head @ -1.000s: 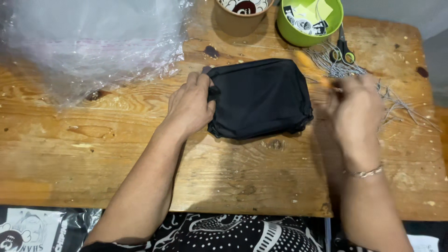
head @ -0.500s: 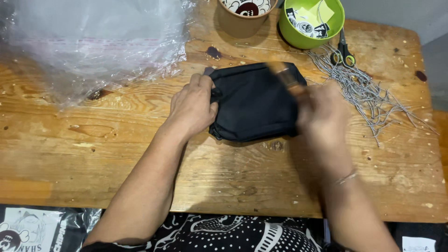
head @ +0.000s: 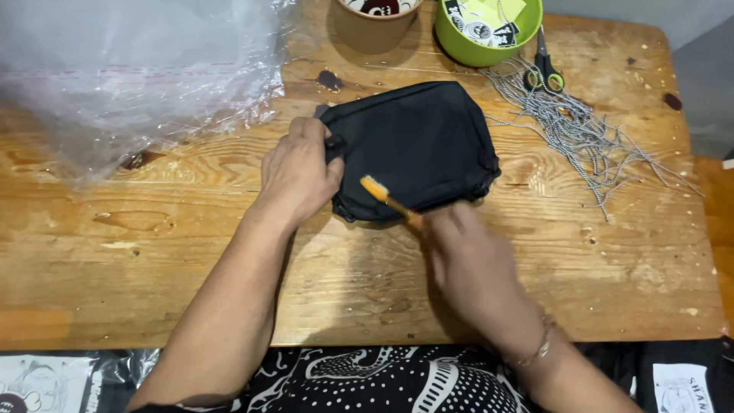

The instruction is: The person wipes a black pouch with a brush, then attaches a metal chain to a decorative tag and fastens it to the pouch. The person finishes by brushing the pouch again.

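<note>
Black fabric pouch [head: 417, 149], soft and rectangular, lies flat near the middle of the wooden worktop [head: 153, 252], pinned at its left edge by the left hand [head: 298, 172], whose fingers are curled down onto the cloth. The right hand [head: 470, 260], blurred with motion, is clenched around a thin orange-tipped stick [head: 386, 197], perhaps a small brush or lighter; its tip rests over the pouch's lower front edge. The step in hand looks like brushing or trimming along that seam. A next pass along the edge would call for the left hand to keep the fabric taut and for a light, steady touch with the tip.

Beyond the pouch, to its right, a loose heap of grey-and-white striped cords [head: 581, 134] is spread out, with small green-handled scissors [head: 547, 69] lying at its top. Above, a lime-green bowl [head: 489, 50] holds paper tags, black, white and yellow. Beside it stands a tan round cup [head: 375, 27]; its contents are cut off by the frame. Crumpled clear plastic sheeting [head: 130, 76] covers the far left corner.
</note>
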